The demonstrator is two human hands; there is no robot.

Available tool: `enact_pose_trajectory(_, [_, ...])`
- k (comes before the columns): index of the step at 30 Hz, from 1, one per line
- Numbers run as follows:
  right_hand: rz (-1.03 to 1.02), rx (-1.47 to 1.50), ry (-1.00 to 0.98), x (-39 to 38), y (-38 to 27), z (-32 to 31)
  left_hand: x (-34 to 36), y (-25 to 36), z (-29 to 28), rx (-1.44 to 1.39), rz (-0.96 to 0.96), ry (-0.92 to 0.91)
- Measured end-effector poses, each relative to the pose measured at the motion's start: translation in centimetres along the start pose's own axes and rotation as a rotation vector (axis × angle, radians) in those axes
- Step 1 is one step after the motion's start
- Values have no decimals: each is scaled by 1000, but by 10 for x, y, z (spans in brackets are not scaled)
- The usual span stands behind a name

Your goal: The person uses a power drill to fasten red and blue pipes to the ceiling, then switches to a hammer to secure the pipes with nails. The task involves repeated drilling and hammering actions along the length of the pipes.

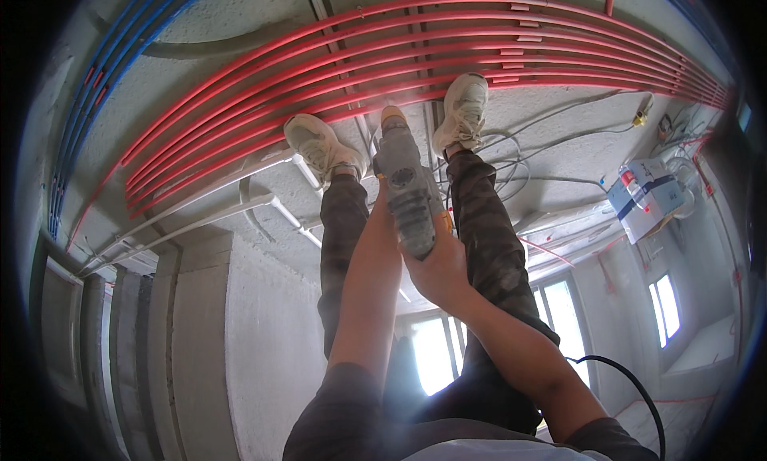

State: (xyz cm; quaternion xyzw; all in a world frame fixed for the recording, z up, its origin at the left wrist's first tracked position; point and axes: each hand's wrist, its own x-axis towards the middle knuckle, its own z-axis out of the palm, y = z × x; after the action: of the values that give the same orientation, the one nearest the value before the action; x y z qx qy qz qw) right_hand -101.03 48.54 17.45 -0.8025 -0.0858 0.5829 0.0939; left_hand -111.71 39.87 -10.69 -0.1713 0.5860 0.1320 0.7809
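Observation:
A dusty grey rotary hammer drill (406, 181) points away from me, its orange-tan nose between my two white sneakers (318, 145) at the nearest red pipe (232, 141). My left hand (382, 193) grips the drill from the left, mostly hidden behind its body. My right hand (437, 265) is closed round the rear handle. Faint haze hangs at the drill's nose; its bit is not clearly visible. Several red pipes run in parallel across the concrete floor just beyond my feet, crossed by metal channels (323, 5).
Blue pipes (96, 69) curve along the left. White pipes (240, 201) lie left of my legs. Grey cables (551, 177) loop at the right near a blue-and-white box (643, 197). A black cord (631, 373) trails behind me. Concrete walls (264, 317) and bright windows (663, 305) surround me.

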Motion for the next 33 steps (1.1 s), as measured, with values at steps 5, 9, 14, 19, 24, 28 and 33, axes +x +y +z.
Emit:
enact_pose_trajectory(5, [-24,-3,7,3,5,0,10,1,2,-2,22,-4])
enact_pose_trajectory(9, [5,-17,-5,7,3,-1,19,2,-6,6,52,-16])
enact_pose_trajectory(14, [-4,7,35,14,5,-2,45,4,-5,42,73,-55])
enact_pose_trajectory(19, [-30,62,43,15,3,-2,70,1,-27,49,157,-65])
enact_pose_trajectory(24, [-28,67,44,18,9,4,83,-2,-34,65,178,-72])
enact_pose_trajectory(28, [-10,97,44,20,7,3,88,-4,-39,70,194,-74])
enact_pose_trajectory(33, [2,89,36,24,7,5,92,-7,-45,75,207,-68])
